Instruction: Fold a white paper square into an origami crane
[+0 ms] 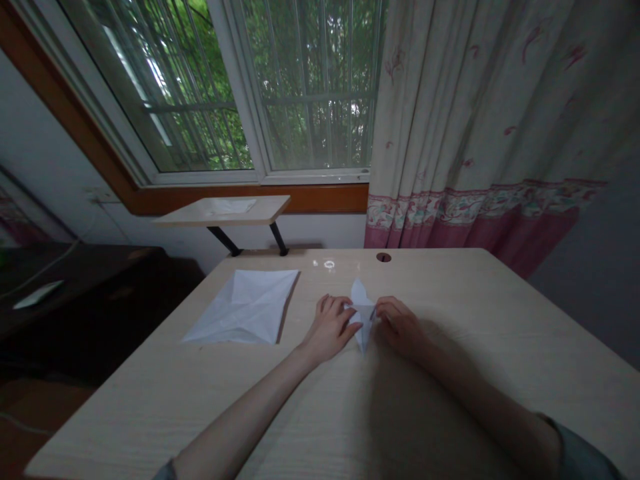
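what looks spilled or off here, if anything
The small bright marks on the desk, near its far edge, look odd: they break its plain surface. I can't tell whether they're glare or a spill.

The person's right sleeve (583, 450) is muted grey with a darker hem; of the left sleeve (165, 472) I see just a greyish sliver. Slim forearms (250, 408), left hand (331, 328) and right hand (403, 328) are bare.

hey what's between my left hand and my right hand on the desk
In the head view, a folded white paper lies between your left hand and right hand, fingers of both touching it.
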{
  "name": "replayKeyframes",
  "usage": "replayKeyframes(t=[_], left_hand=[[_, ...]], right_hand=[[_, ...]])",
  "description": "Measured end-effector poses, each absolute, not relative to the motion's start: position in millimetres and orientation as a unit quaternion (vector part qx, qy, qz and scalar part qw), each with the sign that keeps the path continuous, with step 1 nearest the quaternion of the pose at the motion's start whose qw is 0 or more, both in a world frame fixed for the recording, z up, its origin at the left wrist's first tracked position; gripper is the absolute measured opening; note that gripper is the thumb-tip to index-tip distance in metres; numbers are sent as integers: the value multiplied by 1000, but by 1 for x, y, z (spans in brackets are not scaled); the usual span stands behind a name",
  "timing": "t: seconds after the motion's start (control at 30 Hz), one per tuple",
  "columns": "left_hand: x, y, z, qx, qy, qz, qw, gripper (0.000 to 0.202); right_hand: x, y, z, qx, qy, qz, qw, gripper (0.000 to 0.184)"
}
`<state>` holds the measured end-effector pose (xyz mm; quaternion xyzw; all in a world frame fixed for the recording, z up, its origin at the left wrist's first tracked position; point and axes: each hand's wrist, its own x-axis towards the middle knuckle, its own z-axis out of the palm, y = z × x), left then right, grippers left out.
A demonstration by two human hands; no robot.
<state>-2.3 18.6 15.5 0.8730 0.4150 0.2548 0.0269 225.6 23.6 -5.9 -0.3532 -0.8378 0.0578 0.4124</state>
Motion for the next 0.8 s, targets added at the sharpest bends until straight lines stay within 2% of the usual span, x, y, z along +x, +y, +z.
replayKeyframes(t=[0.2,0.37,0.53,0.8], left_hand=[[-3,18,17,858,421,287,67,12],[-4,19,15,847,421,306,112,9],[-4,21,12,851,422,301,88,19],[-4,28,1,881,361,296,78,19]], right_hand=[[225,24,-6,-348,-830,87,426,23],[224,24,-6,-355,-828,97,424,21],[223,24,-3,-378,-843,93,371,23],[226,30,-17,-369,-878,54,299,30]])
